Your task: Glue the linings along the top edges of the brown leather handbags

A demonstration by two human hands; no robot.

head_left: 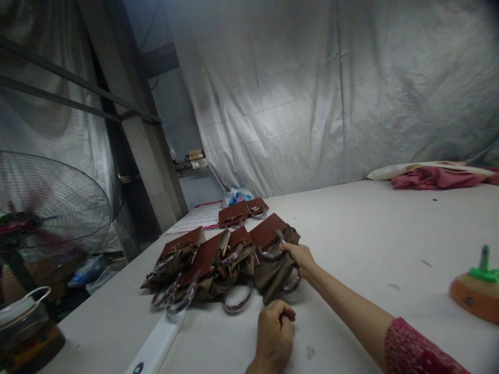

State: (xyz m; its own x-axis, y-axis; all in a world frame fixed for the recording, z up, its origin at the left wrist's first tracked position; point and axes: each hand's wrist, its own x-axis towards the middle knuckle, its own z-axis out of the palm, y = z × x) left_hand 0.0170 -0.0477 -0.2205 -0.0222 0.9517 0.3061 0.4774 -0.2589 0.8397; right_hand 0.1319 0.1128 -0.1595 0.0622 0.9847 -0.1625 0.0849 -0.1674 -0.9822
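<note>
My right hand (299,256) is closed on the plastic-wrapped handle of a brown handbag (270,231) lying at the right end of a group. That bag has a smooth brown flap and a dull olive-brown body, and a second wrapped handle hangs at its lower side. Just in front of it, my left hand (273,332) rests near the table in a loose fist, with nothing visible in it. To the left lie several similar handbags (208,254), overlapping each other, their wrapped handles spread towards me. Two more brown bags (234,214) lie behind them.
A white table (374,234) spreads under everything. At its right sits an orange bottle with a green cap (477,296); pink cloth (436,177) lies at the back. A white bar-shaped object (158,343), a lidded jar (29,332) and a caged fan (50,218) are left.
</note>
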